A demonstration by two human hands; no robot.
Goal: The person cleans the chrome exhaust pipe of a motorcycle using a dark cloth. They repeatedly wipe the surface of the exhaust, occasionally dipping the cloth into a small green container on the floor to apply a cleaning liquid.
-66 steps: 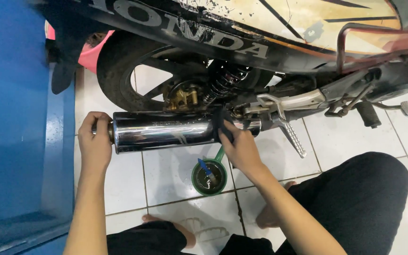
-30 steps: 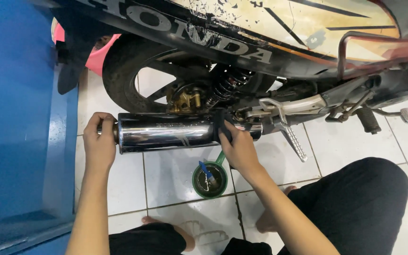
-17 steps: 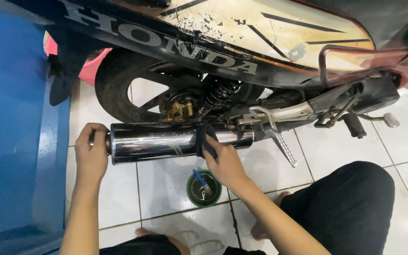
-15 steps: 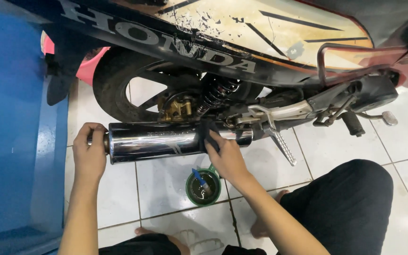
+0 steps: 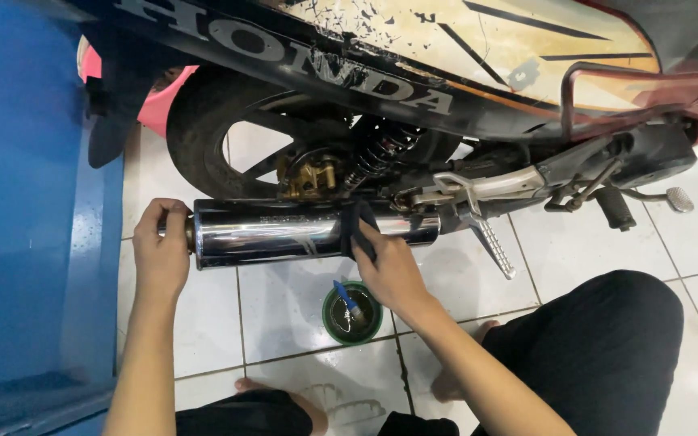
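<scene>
Left hand (image 5: 161, 257) fingers grip the chrome exhaust (image 5: 284, 234) end — right hand (image 5: 388, 266) fingers press a dark cloth (image 5: 359, 228) on it

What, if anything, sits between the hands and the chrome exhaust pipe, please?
A dark cloth lies between the right hand and the chrome exhaust pipe. The left hand grips the pipe's rear end directly; nothing visible intervenes.

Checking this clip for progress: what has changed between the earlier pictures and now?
Little changed. The right hand keeps a dark cloth pressed on the chrome exhaust muffler, with no clear shift along it. The left hand still grips the muffler's rear end. The green tub with the blue-handled brush stays on the tiles below. Nothing taken up or let go.
</scene>
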